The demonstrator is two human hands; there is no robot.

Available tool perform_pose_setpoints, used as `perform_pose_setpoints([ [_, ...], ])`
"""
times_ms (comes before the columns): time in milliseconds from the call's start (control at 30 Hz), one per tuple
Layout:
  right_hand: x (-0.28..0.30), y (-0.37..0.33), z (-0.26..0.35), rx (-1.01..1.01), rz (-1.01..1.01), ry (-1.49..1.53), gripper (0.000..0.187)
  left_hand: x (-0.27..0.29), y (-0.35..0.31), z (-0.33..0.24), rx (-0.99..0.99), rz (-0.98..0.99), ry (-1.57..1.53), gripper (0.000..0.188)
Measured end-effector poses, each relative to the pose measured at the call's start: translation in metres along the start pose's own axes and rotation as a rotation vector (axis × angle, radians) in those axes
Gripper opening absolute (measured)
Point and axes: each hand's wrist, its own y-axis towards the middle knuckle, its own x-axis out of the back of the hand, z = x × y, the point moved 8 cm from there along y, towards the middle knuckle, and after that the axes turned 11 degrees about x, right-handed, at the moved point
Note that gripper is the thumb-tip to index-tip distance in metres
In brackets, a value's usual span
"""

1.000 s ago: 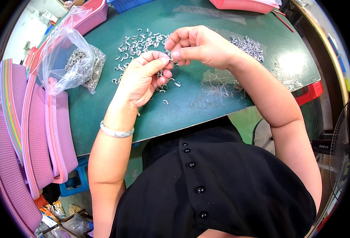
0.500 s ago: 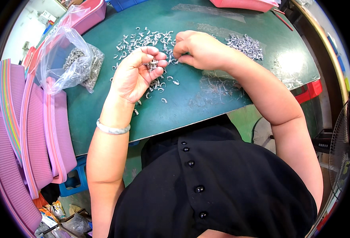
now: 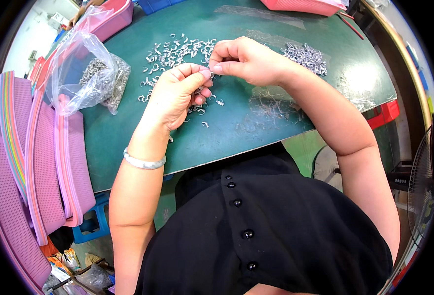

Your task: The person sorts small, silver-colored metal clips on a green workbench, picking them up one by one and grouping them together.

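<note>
My left hand (image 3: 177,96) is closed over small silver C-shaped metal pieces, partly visible between its curled fingers. Its thumb and index finger press together at the tips. Against them, the fingertips of my right hand (image 3: 249,61) close in a pinch. Whatever lies between the two hands' tips is too small to make out. Around and behind my left hand, a loose spread of the same silver C-shaped pieces (image 3: 177,51) lies on the green table (image 3: 197,150). Beyond my right forearm sits a denser heap of small silver-grey pieces (image 3: 304,58).
A clear plastic bag (image 3: 116,78) of silver-grey pieces stands at the left. Stacked pink-purple baskets (image 3: 74,162) line the table's left side. Pink bins (image 3: 300,5) and a blue bin (image 3: 155,5) are at the far edge. A fan (image 3: 421,182) stands at the right.
My left thumb and index finger have closed into a pinch. My right hand has shifted slightly left, and the fingertips of both hands now meet.
</note>
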Motion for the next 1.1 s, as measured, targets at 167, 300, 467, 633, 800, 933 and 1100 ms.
perform_pose_setpoints([
  [167, 0.000, 0.000, -0.007, -0.055, -0.066, 0.150, 0.019, 0.000, 0.000, 0.000, 0.025, 0.044, -0.117, 0.010],
  [300, 0.006, 0.000, -0.011, -0.026, -0.091, 0.116, 0.018, 0.001, 0.000, 0.000, 0.062, 0.077, -0.203, 0.010],
  [467, 0.008, 0.000, -0.003, 0.198, -0.085, -0.296, 0.011, 0.002, 0.002, 0.002, 0.103, 0.103, -0.285, 0.011],
  [633, 0.005, -0.001, 0.008, 0.324, -0.089, -0.504, 0.011, 0.004, 0.003, 0.007, 0.162, 0.110, -0.388, 0.013],
  [800, 0.008, 0.000, 0.023, 0.330, -0.176, -0.299, 0.011, 0.002, 0.003, 0.008, 0.180, 0.144, -0.413, 0.015],
  [933, 0.007, 0.000, 0.026, 0.366, -0.206, -0.272, 0.010, 0.001, 0.002, 0.008, 0.183, 0.139, -0.401, 0.015],
  [1100, 0.005, -0.001, 0.029, 0.405, -0.199, -0.264, 0.009, 0.001, 0.002, 0.008, 0.175, 0.124, -0.397, 0.015],
])
